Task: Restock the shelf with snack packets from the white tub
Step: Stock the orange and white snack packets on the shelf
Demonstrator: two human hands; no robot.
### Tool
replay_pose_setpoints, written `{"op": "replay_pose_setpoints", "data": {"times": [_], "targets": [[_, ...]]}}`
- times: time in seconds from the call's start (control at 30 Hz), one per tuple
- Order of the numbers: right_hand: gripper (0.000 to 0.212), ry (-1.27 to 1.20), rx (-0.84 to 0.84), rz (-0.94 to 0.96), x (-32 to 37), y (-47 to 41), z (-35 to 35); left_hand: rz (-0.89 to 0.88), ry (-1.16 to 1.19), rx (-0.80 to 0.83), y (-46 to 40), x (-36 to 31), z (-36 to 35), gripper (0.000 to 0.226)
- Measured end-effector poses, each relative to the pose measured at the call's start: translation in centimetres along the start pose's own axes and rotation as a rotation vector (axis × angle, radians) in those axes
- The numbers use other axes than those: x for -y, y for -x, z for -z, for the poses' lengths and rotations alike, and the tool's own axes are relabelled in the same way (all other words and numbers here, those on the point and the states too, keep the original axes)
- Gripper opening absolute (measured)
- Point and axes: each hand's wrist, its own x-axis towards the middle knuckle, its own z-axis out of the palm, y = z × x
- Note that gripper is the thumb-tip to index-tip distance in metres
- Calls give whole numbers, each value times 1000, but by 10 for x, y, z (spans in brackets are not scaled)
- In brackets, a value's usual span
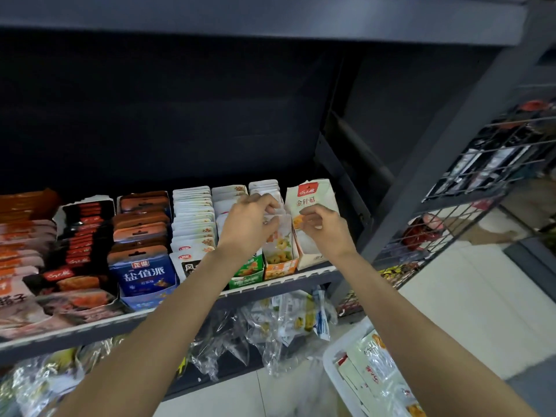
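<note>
Centre frame: left hand pinching snack packet standing in orange display box on shelf; right hand hovering beside, fingers curling, contents indiscernible. White tub sitting lower right.

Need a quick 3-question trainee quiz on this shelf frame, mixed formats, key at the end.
1. True or false: the white tub sits on the shelf beside the display boxes.
2. Which box is the left hand working in? A) the blue box B) the orange-fronted box C) the rightmost white box
3. Fill in: the right hand is at the ___ white box, fingers curled.

Key: 1 false, it is on the floor at lower right. 2 B, fingers pinch a snack packet there. 3 rightmost.
</note>
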Motion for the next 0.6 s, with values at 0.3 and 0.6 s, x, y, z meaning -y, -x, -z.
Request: {"op": "replay_pose_setpoints", "data": {"times": [0.3, 0.6], "targets": [[19, 25, 1, -267, -118, 134, 47, -200, 92, 209, 80, -83, -106, 19], [43, 169, 135, -726, -262, 284, 80, -10, -102, 748, 195, -146, -245, 35]]}}
